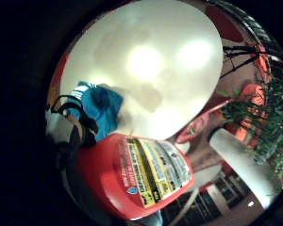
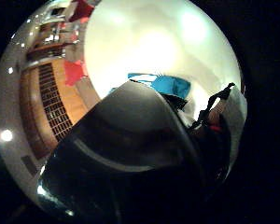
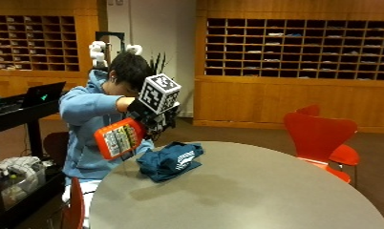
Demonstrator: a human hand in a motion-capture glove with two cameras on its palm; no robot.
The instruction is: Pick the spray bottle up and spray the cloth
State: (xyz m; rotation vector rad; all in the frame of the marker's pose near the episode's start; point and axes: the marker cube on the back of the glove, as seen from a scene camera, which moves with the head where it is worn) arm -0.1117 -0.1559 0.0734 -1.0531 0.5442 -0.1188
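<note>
From my seat at the controls, the outside view read like this, left to right. At the left a person in a light blue hooded sweatshirt [image 3: 84, 124] sat at the edge of a large round grey table [image 3: 255, 191]. Their black-gloved right hand [image 3: 144, 117] was raised above the table edge with its fingers curled around the neck of a red plastic spray bottle with a yellow and white label [image 3: 119, 138]. I could not see the trigger or the nozzle, so I could not tell which way the spray would leave. The bottle was lifted clear of the table and tilted, its long axis running from the base, low and out toward the left, up to the gripped neck on the right.

Just right of the bottle and below the hand, a crumpled dark teal cloth with white printing [image 3: 172, 161] lay on the table near the edge closest to the person, near the bottle but apart from it. I judged the coming move hinged on that: the cloth sat down and slightly right of the hand. The other hand was out of sight.

Further right stood an orange moulded chair [image 3: 319, 136]. I saw no containers on the table, and could not tell the bottle's fill.
</note>
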